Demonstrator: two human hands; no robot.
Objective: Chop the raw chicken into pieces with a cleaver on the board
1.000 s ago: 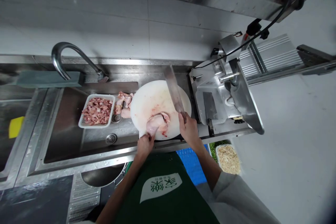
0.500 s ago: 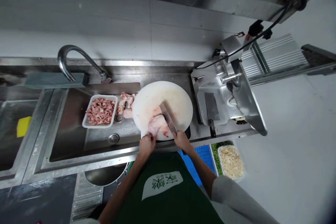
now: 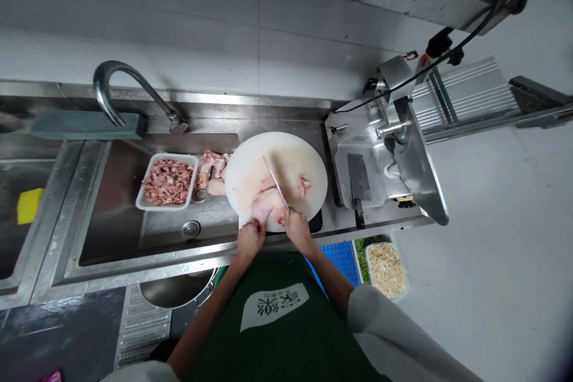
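Observation:
A raw chicken leg (image 3: 265, 203) lies near the front of the round white cutting board (image 3: 248, 152). My left hand (image 3: 250, 239) is closed on its lower end at the board's front edge. In my right hand (image 3: 297, 227) is a cleaver (image 3: 276, 182), held by the handle with its blade nearly upright and seen edge-on. The blade stands against the right side of the leg. A small cut piece of chicken (image 3: 304, 185) lies apart on the right of the board.
Left of the board, a white basket of chopped meat (image 3: 168, 182) and more chicken pieces (image 3: 215, 170) sit in the sink (image 3: 116, 209) under a faucet (image 3: 129, 86). At right stands a metal slicer (image 3: 398, 131), with a second cleaver (image 3: 359, 185) lying beside it.
The cleaver has turned from showing its flat side to nearly edge-on and shifted slightly left. A small chicken piece now lies separately on the board's right. My left hand keeps its hold.

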